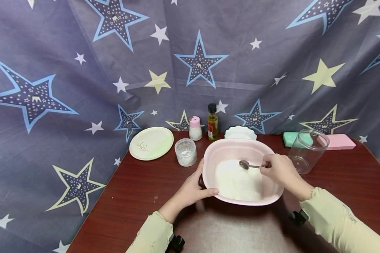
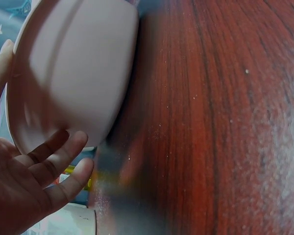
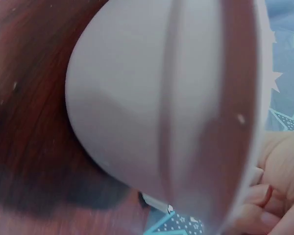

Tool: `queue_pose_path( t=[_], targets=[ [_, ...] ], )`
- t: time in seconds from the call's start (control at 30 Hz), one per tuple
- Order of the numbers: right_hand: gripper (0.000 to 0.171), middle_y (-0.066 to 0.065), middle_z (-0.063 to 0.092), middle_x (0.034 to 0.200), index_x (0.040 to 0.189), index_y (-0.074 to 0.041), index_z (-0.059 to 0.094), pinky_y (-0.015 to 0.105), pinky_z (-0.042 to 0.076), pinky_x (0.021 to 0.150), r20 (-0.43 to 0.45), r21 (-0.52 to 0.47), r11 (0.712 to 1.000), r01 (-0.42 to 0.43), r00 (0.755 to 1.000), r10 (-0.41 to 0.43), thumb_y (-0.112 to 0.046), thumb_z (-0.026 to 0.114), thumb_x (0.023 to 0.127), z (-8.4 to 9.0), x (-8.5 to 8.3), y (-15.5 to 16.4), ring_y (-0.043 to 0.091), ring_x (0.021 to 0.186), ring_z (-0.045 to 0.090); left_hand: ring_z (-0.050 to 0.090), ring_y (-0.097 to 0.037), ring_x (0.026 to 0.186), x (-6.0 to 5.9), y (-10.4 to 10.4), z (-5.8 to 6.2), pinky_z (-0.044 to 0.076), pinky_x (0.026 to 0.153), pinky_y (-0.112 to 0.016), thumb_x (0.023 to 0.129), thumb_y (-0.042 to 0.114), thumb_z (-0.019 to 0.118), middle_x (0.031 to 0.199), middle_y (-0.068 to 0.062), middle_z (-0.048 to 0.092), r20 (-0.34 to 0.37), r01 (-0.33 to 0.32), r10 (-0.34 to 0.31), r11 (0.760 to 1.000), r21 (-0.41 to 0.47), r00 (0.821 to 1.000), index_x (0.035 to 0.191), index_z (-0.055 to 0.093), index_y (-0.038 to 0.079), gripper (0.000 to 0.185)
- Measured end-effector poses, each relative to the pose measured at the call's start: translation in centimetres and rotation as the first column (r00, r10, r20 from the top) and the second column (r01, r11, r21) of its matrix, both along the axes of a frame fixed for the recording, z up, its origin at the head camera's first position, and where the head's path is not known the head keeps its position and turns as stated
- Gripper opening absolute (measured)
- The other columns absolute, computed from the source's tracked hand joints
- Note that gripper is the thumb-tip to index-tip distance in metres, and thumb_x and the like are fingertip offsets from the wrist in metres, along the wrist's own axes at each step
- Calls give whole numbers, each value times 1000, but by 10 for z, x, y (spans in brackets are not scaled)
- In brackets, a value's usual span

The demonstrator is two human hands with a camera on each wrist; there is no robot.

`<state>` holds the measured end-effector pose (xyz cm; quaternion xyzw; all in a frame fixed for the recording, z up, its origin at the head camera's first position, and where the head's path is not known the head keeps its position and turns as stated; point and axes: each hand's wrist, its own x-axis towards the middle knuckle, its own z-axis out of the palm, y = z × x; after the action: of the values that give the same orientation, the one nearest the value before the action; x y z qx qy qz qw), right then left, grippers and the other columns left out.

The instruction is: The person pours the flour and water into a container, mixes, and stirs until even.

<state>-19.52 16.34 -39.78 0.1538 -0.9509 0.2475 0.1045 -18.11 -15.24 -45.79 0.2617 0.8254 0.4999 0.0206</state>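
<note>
Across the lower middle of the head view, on the table (image 1: 136, 196), sits the pink basin (image 1: 231, 149) with white powder (image 1: 237, 181) already heaped inside; stirring looks barely begun, I judge. My left hand (image 1: 193, 189) cups the basin's near-left rim, thumb over the edge, fingers loosely spread beneath. My right hand (image 1: 278, 168) pinches the spoon (image 1: 245, 164), its bowl just above the powder.
</note>
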Motion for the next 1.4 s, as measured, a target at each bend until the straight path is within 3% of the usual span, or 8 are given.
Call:
queue_pose_path(
  t=[0.37,0.53,0.67,0.8,0.93,1.03,1.13,1.4],
  targets=[
    [24,-11,48,55,59,-21,57,28,33,53,111,84,993,-79,991,70,-7,70,72,21,14,23,10,54,42,55,-23,113,0,1,2,49,90,-41,78,22,84,152,-17,35,45,-14,15,1000,-4,999,157,9,8,109],
    [25,-12,45,53,59,-21,57,26,32,51,186,84,986,-147,974,130,-6,72,71,29,18,30,7,53,42,54,-32,115,-1,1,1,47,91,-52,78,12,83,152,-24,33,46,-11,10,1000,12,999,156,9,2,108],
    [26,-13,49,51,60,-21,58,23,35,48,269,44,978,-206,945,187,-5,74,72,32,20,34,5,49,46,54,-30,116,0,2,3,48,91,-46,78,13,83,152,-22,33,48,-14,14,1000,-1,999,155,10,1,107],
    [26,-13,52,51,62,-20,59,21,35,44,348,-19,957,-290,895,278,-6,76,75,32,21,35,4,49,46,53,-24,116,0,0,2,48,91,-35,79,25,83,153,-16,34,35,-10,10,1000,-5,999,157,10,8,109],
    [26,-14,50,52,63,-20,60,20,33,45,363,-82,930,-359,858,364,-7,77,77,28,21,33,2,49,44,54,-29,115,9,2,17,48,92,-43,79,20,83,152,-21,34,52,-4,3,1000,17,999,156,10,3,107],
    [26,-15,48,54,63,-21,59,20,33,48,333,-104,922,-373,861,386,-8,77,78,24,21,29,1,53,43,53,-29,116,8,3,17,47,92,-43,79,20,83,152,-21,34,57,-8,8,1000,8,998,156,10,4,108],
    [27,-16,46,56,64,-22,59,20,35,51,298,-102,924,-369,875,382,-8,77,78,19,21,22,0,56,43,53,-21,114,0,0,1,48,90,-33,79,31,83,152,-15,36,27,-11,11,1000,-14,1000,157,10,10,110],
    [27,-18,46,56,62,-20,58,20,35,51,166,-141,916,-375,903,396,-2,74,76,5,20,1,-1,55,42,53,-20,116,1,1,1,45,95,-34,78,31,84,151,-15,38,17,-18,18,1000,-17,1000,157,11,9,110]
  ],
)
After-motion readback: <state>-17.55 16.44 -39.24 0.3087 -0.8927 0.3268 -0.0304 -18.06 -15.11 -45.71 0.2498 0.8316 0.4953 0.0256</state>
